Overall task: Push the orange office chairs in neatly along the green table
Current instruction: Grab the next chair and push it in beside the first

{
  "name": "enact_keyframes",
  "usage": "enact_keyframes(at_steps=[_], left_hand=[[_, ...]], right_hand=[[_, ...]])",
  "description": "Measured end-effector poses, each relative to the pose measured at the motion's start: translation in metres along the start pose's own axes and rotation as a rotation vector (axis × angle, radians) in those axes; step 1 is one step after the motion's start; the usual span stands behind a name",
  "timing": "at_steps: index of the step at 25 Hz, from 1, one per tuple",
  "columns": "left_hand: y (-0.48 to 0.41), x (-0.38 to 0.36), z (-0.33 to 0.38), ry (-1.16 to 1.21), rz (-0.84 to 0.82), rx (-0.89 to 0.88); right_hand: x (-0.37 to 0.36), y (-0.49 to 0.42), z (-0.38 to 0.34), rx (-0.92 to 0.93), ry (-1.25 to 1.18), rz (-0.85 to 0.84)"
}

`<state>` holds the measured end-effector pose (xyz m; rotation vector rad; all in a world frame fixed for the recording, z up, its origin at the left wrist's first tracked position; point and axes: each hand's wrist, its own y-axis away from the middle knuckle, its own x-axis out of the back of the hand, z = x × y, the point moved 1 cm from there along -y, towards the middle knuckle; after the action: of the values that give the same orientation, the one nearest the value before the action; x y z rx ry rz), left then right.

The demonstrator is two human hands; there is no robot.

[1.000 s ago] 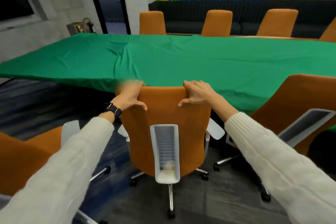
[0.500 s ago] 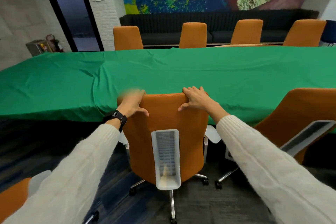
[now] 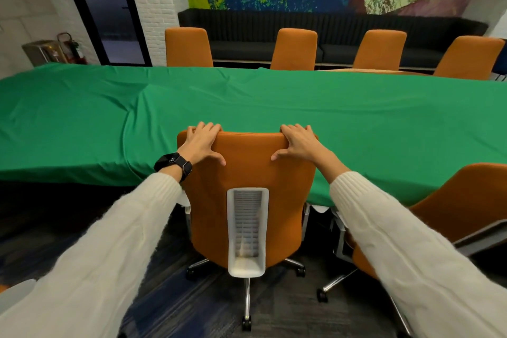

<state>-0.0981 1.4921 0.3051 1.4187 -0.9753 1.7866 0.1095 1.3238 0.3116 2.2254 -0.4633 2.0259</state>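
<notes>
Both hands hold the top of the chair (image 3: pixel 247 173): the left hand (image 3: pixel 200 143) and right hand (image 3: pixel 297 143) have fingers over the edge and thumbs behind. The chair sits at the table (image 3: pixel 274 107) edge. Push straight and evenly, so it goes in square.

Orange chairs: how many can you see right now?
6. Four stand along the far side of the table. One is under both hands; one at right. Others may be out of frame.
</notes>
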Motion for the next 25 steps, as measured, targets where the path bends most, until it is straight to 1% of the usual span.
enact_keyframes(at_steps=[16, 20, 22, 24, 25], left_hand=[[-0.077, -0.008, -0.016, -0.018, -0.02, 0.009], [-0.084, -0.007, -0.013, -0.024, -0.032, 0.051], [-0.066, -0.015, -0.003, -0.01, 0.062, 0.166], [-0.02, -0.034, 0.019, 0.167, 0.311, 0.301], [0.015, -0.05, 0.032, 0.294, 0.409, 0.329]], right_hand=[[-0.008, -0.061, 0.038, -0.04, -0.017, 0.029], [-0.008, -0.071, 0.046, -0.039, 0.004, -0.003], [-0.006, -0.072, 0.048, -0.039, 0.015, -0.01], [-0.001, -0.068, 0.05, -0.039, 0.035, -0.032], [-0.003, -0.066, 0.052, -0.03, 0.043, -0.011]])
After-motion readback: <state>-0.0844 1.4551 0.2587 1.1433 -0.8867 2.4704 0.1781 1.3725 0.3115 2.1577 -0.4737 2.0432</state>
